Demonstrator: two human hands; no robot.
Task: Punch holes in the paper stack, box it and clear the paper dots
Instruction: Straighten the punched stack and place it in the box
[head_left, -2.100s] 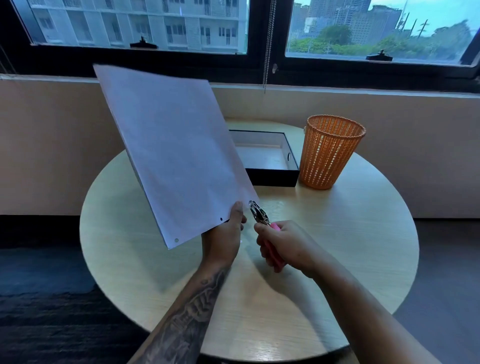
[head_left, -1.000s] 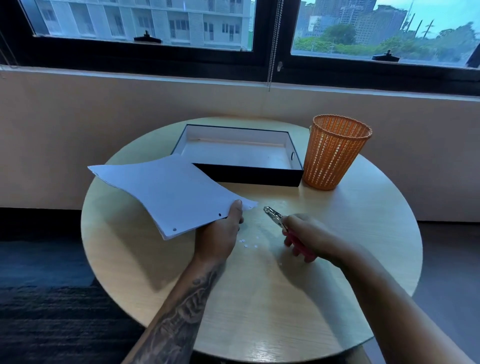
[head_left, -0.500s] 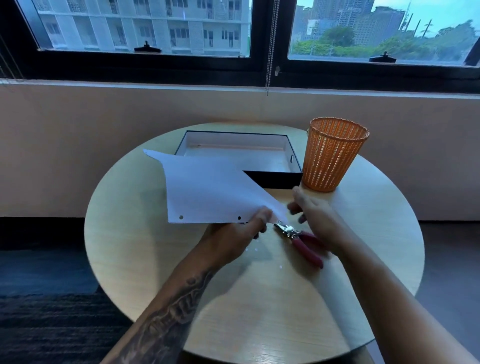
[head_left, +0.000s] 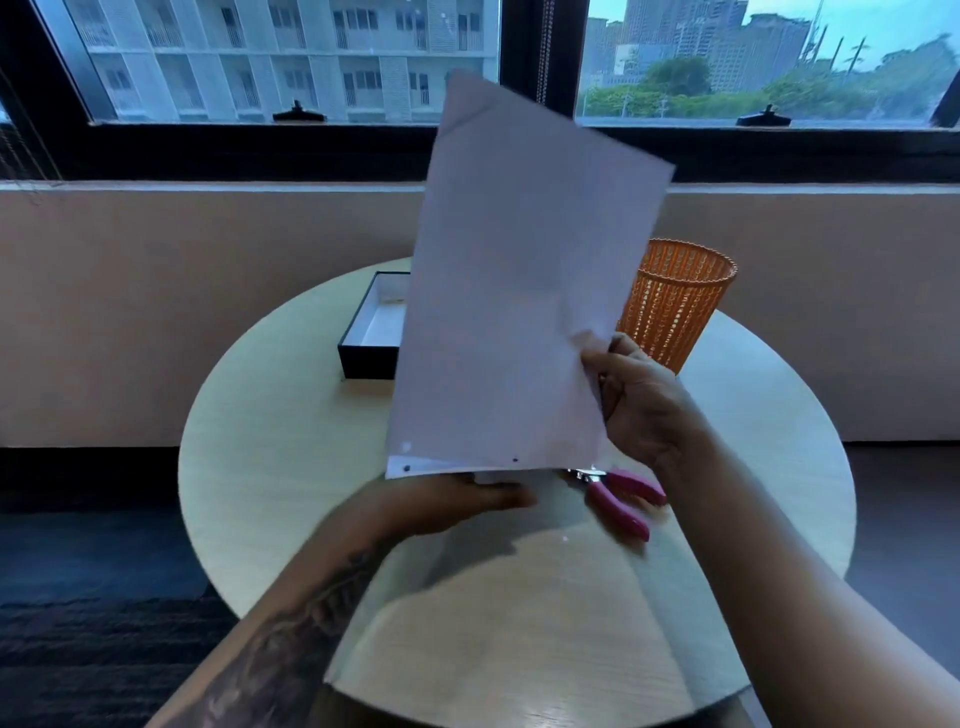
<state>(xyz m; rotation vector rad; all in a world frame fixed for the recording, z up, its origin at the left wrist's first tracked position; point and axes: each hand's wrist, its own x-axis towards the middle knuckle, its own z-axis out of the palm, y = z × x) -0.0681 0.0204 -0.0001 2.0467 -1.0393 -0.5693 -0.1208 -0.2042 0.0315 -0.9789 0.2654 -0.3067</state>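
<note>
Paper (head_left: 519, 291) is standing upright above the table (head_left: 270, 441), right grip (head_left: 644, 405) pinching its side edge, left grip (head_left: 457, 501) lying flat under the punched bottom edge. I'd be squaring that edge first, then lowering it level into the box (head_left: 370, 358) behind.

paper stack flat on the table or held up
Held up: the paper stack stands nearly upright, right hand gripping its side, left hand under its bottom edge.

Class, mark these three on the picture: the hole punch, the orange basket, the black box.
hole punch (head_left: 636, 487), head view, on a pink handle.
orange basket (head_left: 675, 312), head view, on its mesh wall.
black box (head_left: 368, 362), head view, on its outer wall.
</note>
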